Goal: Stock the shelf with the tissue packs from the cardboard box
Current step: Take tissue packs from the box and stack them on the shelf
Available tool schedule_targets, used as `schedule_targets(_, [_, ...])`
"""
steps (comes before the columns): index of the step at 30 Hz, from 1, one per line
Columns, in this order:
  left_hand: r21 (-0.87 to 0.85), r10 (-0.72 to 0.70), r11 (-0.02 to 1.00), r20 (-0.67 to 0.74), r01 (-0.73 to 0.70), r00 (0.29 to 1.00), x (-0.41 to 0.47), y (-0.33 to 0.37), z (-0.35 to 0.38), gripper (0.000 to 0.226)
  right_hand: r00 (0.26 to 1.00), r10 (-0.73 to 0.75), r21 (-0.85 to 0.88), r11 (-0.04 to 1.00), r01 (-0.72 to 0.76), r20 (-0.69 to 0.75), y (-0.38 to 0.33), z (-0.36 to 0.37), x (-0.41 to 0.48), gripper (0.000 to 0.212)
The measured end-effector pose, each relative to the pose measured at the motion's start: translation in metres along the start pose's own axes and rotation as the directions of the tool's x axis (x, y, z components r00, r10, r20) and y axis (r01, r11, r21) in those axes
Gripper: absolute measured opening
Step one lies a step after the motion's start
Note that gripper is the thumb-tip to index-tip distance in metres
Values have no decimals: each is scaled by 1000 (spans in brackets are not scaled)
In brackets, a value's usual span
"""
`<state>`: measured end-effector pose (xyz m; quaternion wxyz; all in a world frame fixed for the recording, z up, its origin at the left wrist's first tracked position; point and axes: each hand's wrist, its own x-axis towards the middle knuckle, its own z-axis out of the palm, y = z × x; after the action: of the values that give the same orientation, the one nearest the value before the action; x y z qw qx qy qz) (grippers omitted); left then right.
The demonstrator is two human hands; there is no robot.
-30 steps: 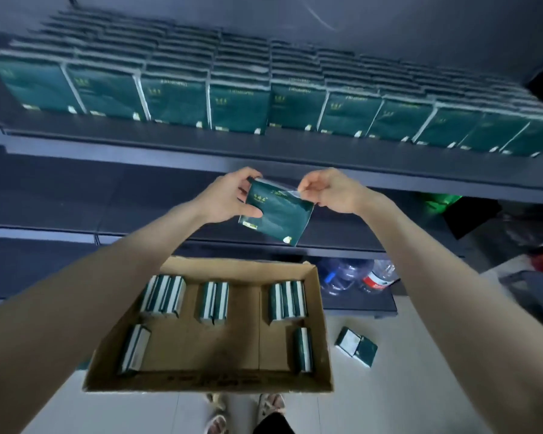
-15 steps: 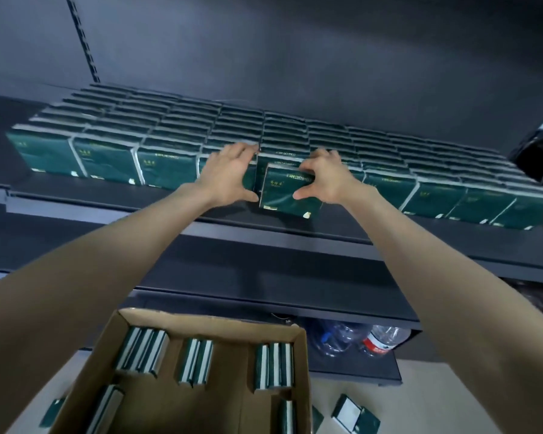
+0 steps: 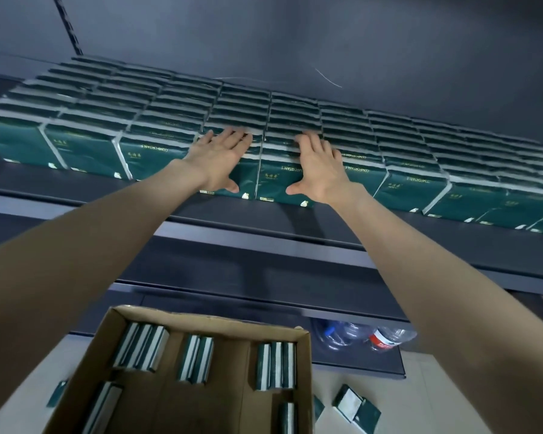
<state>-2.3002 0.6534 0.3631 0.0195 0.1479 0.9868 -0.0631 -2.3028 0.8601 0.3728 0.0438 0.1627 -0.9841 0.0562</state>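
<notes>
tissue packs (image 3: pixel 276 180): dark green, white-edged | cardboard box (image 3: pixel 232 321): brown | shelf (image 3: pixel 76 186): dark grey

Tissue packs (image 3: pixel 295 126) in rows on the shelf (image 3: pixel 264 227), cardboard box (image 3: pixel 201 317) below with packs inside.

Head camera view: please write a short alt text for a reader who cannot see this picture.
The left hand and the right hand press flat, fingers straight, on the front row of green tissue packs that fill a dark shelf. Below, an open cardboard box holds a few more packs standing on edge.
</notes>
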Motion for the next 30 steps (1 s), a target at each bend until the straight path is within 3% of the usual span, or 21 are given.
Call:
schedule_targets(2, [4, -5, 1000, 6, 5, 1000, 1, 0, 0, 106, 997, -24, -56, 998, 28, 70, 1, 2, 3, 102])
schedule_targets(5, [14, -10, 1000, 12, 10, 1000, 2, 1, 0, 105, 989, -22, -109, 993, 38, 145, 1, 3, 8, 95])
schedule_targets(11, [19, -14, 1000, 40, 14, 999, 1, 2, -7, 106, 982, 11, -158, 987, 19, 186, -5, 1, 9, 92])
schedule_targets(17, [-66, 22, 998, -53, -25, 998, -20, 6, -28, 100, 982, 39, -31, 999, -34, 187, -16, -20, -3, 107])
schedule_targets(24, [-256, 43, 964, -94, -66, 995, -75, 15, -32, 82, 990, 53, 184, 980, -77, 131, -33, -48, -58, 76])
schedule_targets(30, [-295, 78, 953, 0, -75, 997, -120, 36, 1, 75, 958, 106, 210, 963, -166, 268, -47, -23, -120, 60])
